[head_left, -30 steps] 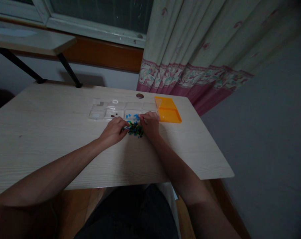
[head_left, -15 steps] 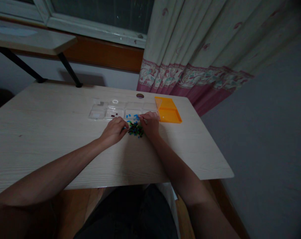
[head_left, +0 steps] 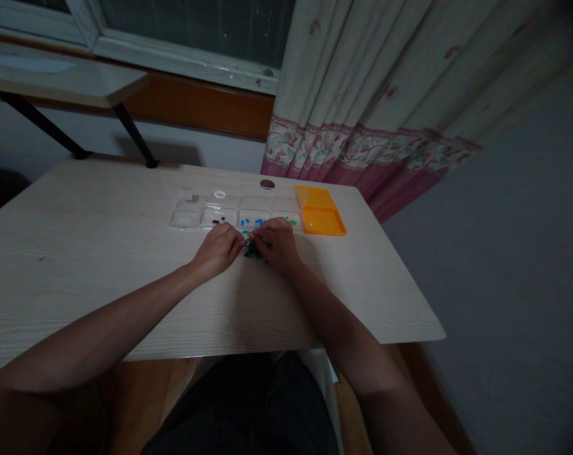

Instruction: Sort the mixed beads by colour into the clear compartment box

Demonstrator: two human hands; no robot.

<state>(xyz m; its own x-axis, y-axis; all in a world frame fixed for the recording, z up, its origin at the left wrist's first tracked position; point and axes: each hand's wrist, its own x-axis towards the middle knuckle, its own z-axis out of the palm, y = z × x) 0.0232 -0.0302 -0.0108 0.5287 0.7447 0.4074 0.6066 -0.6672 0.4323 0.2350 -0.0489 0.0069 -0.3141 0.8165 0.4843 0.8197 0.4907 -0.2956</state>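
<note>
A small pile of blue, green and dark building bricks (head_left: pixel 252 250) lies on the table between my hands. My left hand (head_left: pixel 218 247) is closed at the pile's left edge, its fingertips pinched; what they hold is too small to make out. Over the pile's right side reaches my right hand (head_left: pixel 277 243), thumb and fingers drawn together and hiding part of it. Just behind stands a clear compartment box (head_left: pixel 186 218) with its lid open. Dark red bricks (head_left: pixel 218 220) sit in one compartment, blue bricks (head_left: pixel 247 222) in another, green bricks (head_left: pixel 292 221) in the right one.
An open orange case (head_left: pixel 325 221) adjoins the clear box on the right. A dark round object (head_left: pixel 267 184) lies near the table's back edge. At the back left a raised shelf (head_left: pixel 91 85) stands on black legs. A curtain (head_left: pixel 343 139) hangs behind the table (head_left: pixel 125 265).
My right hand has moved from the clear box back toward me and left, onto the pile. Green bricks in the right compartment now show. My left hand has hardly moved.
</note>
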